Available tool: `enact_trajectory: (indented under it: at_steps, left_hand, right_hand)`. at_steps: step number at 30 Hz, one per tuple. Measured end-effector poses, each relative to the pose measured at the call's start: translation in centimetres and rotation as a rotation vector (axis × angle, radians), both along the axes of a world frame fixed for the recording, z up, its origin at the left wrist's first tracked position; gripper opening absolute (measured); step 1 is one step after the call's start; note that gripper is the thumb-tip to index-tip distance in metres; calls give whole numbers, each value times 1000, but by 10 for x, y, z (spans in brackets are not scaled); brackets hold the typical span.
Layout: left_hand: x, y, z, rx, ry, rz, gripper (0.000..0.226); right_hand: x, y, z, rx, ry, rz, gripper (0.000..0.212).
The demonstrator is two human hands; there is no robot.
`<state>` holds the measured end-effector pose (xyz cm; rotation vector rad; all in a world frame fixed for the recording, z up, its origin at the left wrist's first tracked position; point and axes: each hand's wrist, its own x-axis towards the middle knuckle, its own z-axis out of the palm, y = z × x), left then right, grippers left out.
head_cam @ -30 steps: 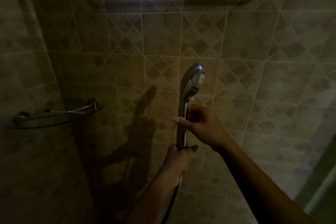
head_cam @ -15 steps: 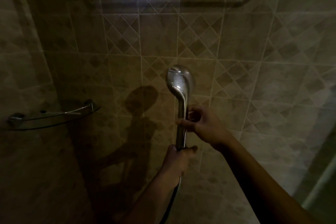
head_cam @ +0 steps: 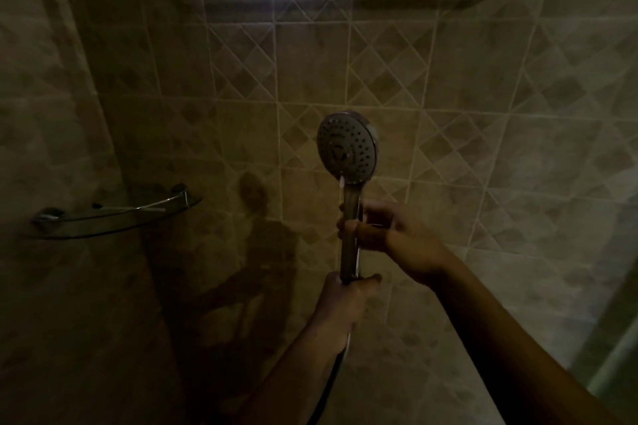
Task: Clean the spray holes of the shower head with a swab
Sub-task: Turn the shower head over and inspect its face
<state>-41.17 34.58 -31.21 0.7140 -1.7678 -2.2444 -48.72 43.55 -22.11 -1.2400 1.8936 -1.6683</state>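
Note:
A chrome hand shower head stands upright in front of the tiled wall, its round face with several spray holes turned toward me. My left hand grips the bottom of its handle, where the hose hangs down. My right hand is curled round the middle of the handle. A thin swab with a white tip sticks up from that hand's fingers along the handle. Its tip lies at the lower edge of the spray face.
A glass corner shelf with metal brackets is fixed to the wall at the left. Beige tiled walls close in ahead and to both sides. A light strip of frame or door shows at the lower right. The room is dim.
The shower head has been turned about its handle, from side-on to its spray face toward me. Both hands stayed on the handle. The white swab tip now shows below the face.

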Motion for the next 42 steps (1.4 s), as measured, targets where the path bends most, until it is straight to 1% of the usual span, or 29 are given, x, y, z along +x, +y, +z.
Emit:
enact_trajectory:
  at_steps: [1,2,4,6,7,9,10,11,13,14,15,17,18,19,21,23,26,28,30,32,33,35,37,39,42]
  left_hand:
    - [-1,-1,-2,1,3,10,55]
    - [1,0,0,2,-5,24,58]
    - [2,0,2,18,-3,40,50]
    - [6,1,5,17,3,24,42]
    - [7,1,6,19,16,21,42]
    - [7,0,5,20,12,11,40]
    - [8,0,6,14,0,5,39]
    - [6,-1,4,13,-4,12,43]
    - [5,-1,5,-22,-20,12,59]
    - [6,-1,6,-28,-18,12,61]
    - [6,0,6,-13,-9,8,56]
    - [9,2,10,34,6,5,38]
    - [11,3,13,47,12,2,32]
    - [12,4,13,58,17,-3,32]
    - [13,4,15,47,10,-3,37]
    - [13,4,11,3,1,-4,48]
    - [11,6,7,-20,9,25,63]
    - [10,7,8,-20,10,49,63]
    - [11,6,10,-7,10,55,59]
    - [11,4,9,-5,5,52,58]
    - [13,4,10,-16,8,34,57]
    - [12,4,8,-34,-6,21,56]
    - [10,4,6,-28,3,41,62]
    - [10,4,7,-23,-3,71,66]
    - [10,3,7,-27,-3,63,56]
  right_hand:
    - [2,-1,1,3,10,1,22]
    - [4,-3,1,10,38,-12,19]
    - [7,-7,1,20,135,-75,11]
    - [7,-10,-1,17,216,-123,9]
    - [5,-11,-3,1,209,-126,9]
    - [5,-8,-5,-55,61,-66,4]
    - [5,-6,-5,-72,-16,-37,11]
    - [6,-4,-6,-78,-63,-21,16]
    - [6,-4,-6,-88,-92,-31,22]
    - [7,-4,-6,-95,-81,-39,24]
    - [8,-5,-6,-98,-54,-57,27]
    - [8,-6,-6,-73,75,-120,29]
    - [8,-6,-6,-58,143,-150,28]
    - [8,-5,-5,-57,170,-168,27]
    - [8,-3,-5,-69,86,-133,19]
    - [7,0,-5,-78,-26,-73,20]
    - [7,0,-4,-69,-78,-45,20]
    - [11,-2,-3,-38,-33,-72,21]
    - [15,-3,-1,0,99,-137,24]
    - [15,-2,0,16,165,-176,22]
    - [13,-2,0,6,145,-165,22]
    - [9,1,1,-16,30,-99,23]
    - [7,5,2,-11,-61,-41,24]
    - [8,5,1,0,-64,-44,24]
    - [14,0,0,19,50,-154,26]
